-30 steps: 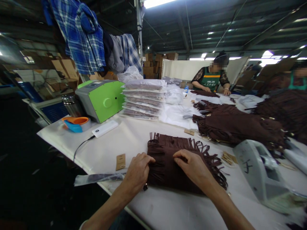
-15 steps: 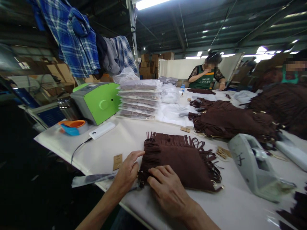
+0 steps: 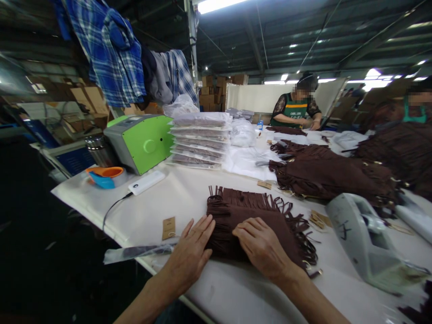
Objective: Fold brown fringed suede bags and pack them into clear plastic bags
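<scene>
A dark brown fringed bag (image 3: pixel 273 220) lies flat on the white table, with strips hanging from its left, far and right edges and a metal ring at the near right corner. My left hand (image 3: pixel 192 249) rests flat at its left edge, fingers stretched over the fringe. On the bag's middle is my right hand (image 3: pixel 259 247), its fingers bent and drawn together; what they pinch, if anything, is hidden. A brown card tag (image 3: pixel 168 228) with a string lies left of my left hand, near a clear plastic-wrapped strip (image 3: pixel 135 253).
A grey tape dispenser (image 3: pixel 354 252) stands right of the bag. More brown fringed bags (image 3: pixel 330 173) are piled behind it. Farther left are plastic-packed stacks (image 3: pixel 199 144), a green machine (image 3: pixel 145 144) and a white power bank (image 3: pixel 146 182). A person (image 3: pixel 297 110) works across the table.
My left hand has flattened over the left fringe. My right hand has moved right and up onto the bag's middle, fingers now bent. The person across has lowered a hand from the face.
</scene>
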The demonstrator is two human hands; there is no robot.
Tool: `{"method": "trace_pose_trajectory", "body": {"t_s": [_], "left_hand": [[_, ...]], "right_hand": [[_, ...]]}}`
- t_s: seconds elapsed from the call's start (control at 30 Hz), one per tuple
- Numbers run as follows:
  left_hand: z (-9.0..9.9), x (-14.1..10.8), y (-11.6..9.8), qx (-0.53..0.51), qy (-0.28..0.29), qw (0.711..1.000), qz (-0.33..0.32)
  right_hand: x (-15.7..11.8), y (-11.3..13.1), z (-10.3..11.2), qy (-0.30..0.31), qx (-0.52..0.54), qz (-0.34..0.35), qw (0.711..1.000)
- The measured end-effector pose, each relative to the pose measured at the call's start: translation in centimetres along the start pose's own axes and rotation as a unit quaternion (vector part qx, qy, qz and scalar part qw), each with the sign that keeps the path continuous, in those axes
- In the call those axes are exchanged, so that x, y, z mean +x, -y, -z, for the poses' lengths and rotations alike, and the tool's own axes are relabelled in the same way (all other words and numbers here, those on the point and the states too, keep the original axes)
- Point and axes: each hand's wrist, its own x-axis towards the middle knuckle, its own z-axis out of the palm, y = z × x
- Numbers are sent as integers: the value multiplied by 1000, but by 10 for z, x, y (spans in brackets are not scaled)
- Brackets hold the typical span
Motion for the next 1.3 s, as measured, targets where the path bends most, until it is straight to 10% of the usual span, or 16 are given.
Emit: {"method": "trace_pose_trajectory", "body": {"t_s": [0.23,0.5,0.67,0.87,1.0,1.3], "left_hand": [[-29,13,-23,83,13,996,-29],[-47,40,-36,96,-25,993,68],[-39,26,-53,44,-22,999,-14],[0,67,9,-60,-37,989,129],[3,123,58,-73,77,979,177],[-20,152,69,-75,97,978,166]], "right_hand": [[-33,-29,-13,-31,26,-197,980],[-38,-31,-26,-22,48,-219,974],[-39,-32,-27,-20,52,-218,974],[-37,-31,-26,-27,68,-233,970],[-37,-33,-28,-40,74,-234,969],[-25,-30,0,-44,165,-281,944]]}}
